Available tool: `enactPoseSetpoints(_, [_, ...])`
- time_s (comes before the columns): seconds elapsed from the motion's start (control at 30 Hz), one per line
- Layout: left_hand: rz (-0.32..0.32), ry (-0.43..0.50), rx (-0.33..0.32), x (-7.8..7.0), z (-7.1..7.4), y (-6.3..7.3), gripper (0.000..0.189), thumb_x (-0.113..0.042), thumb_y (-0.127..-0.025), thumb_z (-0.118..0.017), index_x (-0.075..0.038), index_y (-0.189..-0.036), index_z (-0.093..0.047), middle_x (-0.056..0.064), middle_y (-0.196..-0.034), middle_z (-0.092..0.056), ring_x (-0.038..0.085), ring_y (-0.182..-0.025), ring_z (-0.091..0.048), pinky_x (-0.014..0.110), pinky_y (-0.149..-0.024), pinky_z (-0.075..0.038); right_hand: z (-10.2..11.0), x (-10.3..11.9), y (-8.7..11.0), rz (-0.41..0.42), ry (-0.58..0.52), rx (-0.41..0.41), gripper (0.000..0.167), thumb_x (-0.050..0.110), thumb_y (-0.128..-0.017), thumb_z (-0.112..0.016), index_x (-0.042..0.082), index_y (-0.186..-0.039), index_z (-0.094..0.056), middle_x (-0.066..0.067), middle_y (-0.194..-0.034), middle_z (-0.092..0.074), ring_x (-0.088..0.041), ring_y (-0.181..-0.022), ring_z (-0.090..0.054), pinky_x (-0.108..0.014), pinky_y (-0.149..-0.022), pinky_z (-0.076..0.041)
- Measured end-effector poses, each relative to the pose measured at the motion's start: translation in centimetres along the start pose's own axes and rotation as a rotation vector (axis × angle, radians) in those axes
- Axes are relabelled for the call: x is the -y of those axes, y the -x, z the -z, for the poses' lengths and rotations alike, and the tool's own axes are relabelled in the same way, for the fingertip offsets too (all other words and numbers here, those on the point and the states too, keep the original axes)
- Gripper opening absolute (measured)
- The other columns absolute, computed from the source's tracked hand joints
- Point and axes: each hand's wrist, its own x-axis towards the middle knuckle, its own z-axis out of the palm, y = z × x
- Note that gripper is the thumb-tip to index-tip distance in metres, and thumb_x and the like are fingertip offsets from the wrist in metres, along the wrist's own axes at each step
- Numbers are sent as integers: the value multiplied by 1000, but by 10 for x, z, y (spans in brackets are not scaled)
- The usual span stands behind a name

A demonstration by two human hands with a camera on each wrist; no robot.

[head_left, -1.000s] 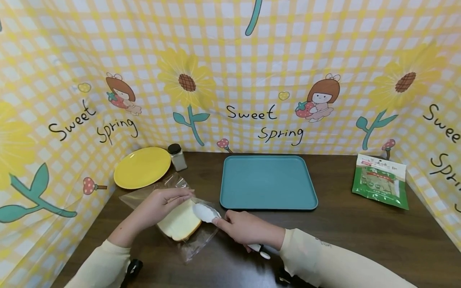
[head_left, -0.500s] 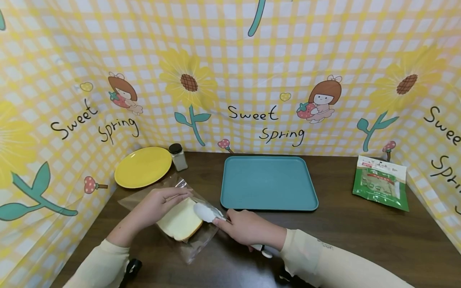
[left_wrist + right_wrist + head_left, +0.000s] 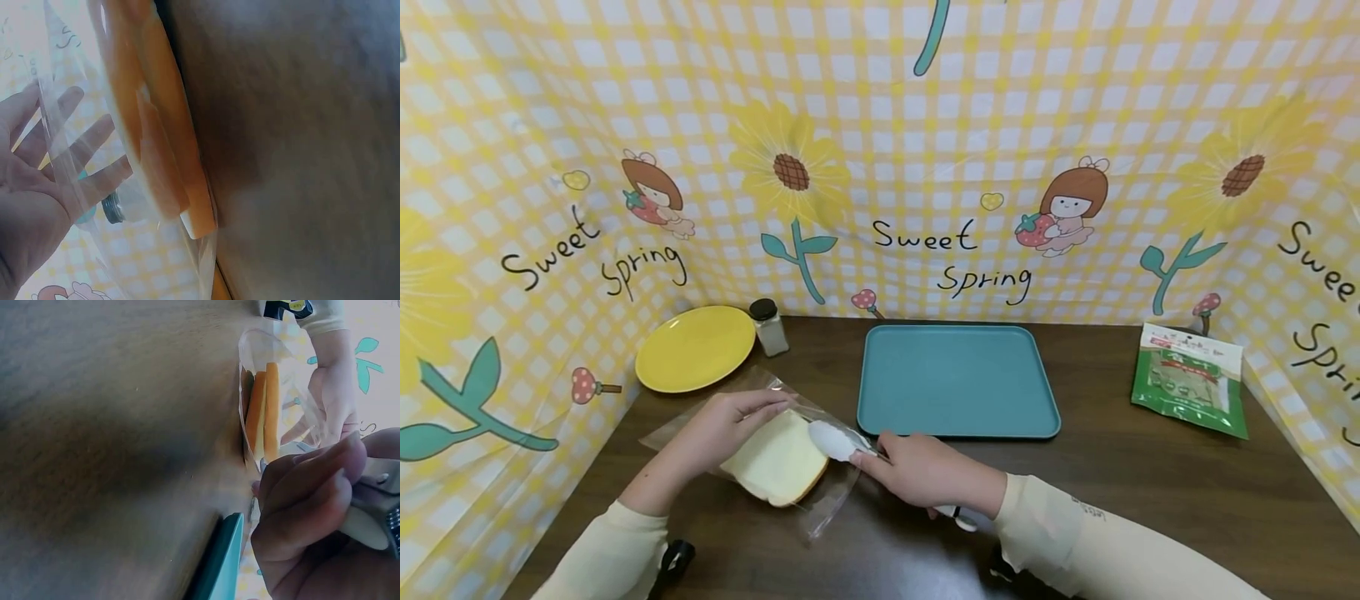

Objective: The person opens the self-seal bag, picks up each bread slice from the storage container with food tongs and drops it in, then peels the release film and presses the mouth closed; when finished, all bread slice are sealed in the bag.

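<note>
My right hand grips a pair of tongs with white tips, whose upper tip lies over the right corner of a bread slice. The right wrist view shows the fingers curled round the metal body of the tongs. Several bread slices lie stacked there, inside or at the mouth of a clear plastic bag. Over the bread's far-left edge is my left hand. In the left wrist view its fingers are spread, seen through the bag film beside the slices.
A teal tray lies beyond the right hand on the dark wooden table. At the back left are a yellow plate and a black-lidded jar. A green and white packet lies far right. Checked cloth hangs around the table.
The tongs and right hand have shifted slightly right, and the bread has slid a little the same way, with more of it showing. The left hand has drifted slightly left.
</note>
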Motion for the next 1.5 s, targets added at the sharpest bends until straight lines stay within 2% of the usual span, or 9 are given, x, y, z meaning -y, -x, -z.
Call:
enactPoseSetpoints(0.23, [17,-14,-3,1,-1,2,24,-23,-110,-63,-25,-127,-79,-4,-128,-80,26,-126,-74,47,-101,-62,-7,4,-3,28,145,-44,58,64,-110,-45,10,-122,-62,-2,-72,-61,-14,-34,-50,-32,-37,-47])
enactPoseSetpoints(0.4, [27,-15,3,1,0,3,24,-24,-110,-63,-25,-128,-79,-4,-128,-80,25,-126,-74,46,-101,-62,-12,5,-4,40,225,-65,62,64,-110,-44,8,-129,-62,-1,-70,-59,-15,-35,-52,-32,-41,-49])
enactPoseSetpoints(0.53, [26,-20,0,1,0,3,23,-25,-110,-63,-25,-127,-79,-4,-128,-80,24,-125,-74,46,-101,-62,-13,5,-6,56,288,-103,62,64,-110,-44,7,-127,-63,-2,-74,-62,-15,-50,-57,-32,-49,-49])
enactPoseSetpoints(0.63, [9,-30,-8,1,-1,3,23,-24,-110,-63,-25,-126,-79,-3,-126,-81,25,-122,-75,45,-99,-63,-15,5,-6,73,349,-147,60,64,-109,-46,8,-120,-64,-3,-76,-64,-15,-60,-58,-32,-53,-47])
enactPoseSetpoints(0.83, [2,-30,-11,2,0,2,24,-25,-110,-63,-23,-127,-79,-4,-125,-81,22,-120,-76,42,-97,-64,-18,3,-4,86,439,-229,56,67,-107,-48,13,-107,-61,1,-66,-57,-15,-53,-53,-32,-45,-41])
enactPoseSetpoints(1.07, [18,-25,1,2,0,3,24,-25,-110,-63,-23,-127,-79,-4,-127,-80,18,-120,-75,41,-98,-63,-14,2,-2,97,455,-269,55,68,-107,-48,14,-103,-60,3,-62,-52,-14,-53,-51,-33,-44,-38])
enactPoseSetpoints(1.2, [19,-23,-1,2,1,2,24,-25,-110,-63,-23,-127,-79,-4,-128,-80,18,-120,-75,42,-98,-64,-8,2,0,102,416,-243,54,67,-107,-48,14,-101,-58,2,-62,-52,-14,-53,-51,-32,-46,-39])
enactPoseSetpoints(1.5, [40,-20,15,0,4,2,26,-29,-111,-60,-23,-129,-78,-2,-133,-78,24,-125,-73,49,-101,-62,4,-3,17,111,365,-201,60,71,-106,-47,13,-110,-62,3,-64,-53,-14,-56,-51,-31,-50,-40])
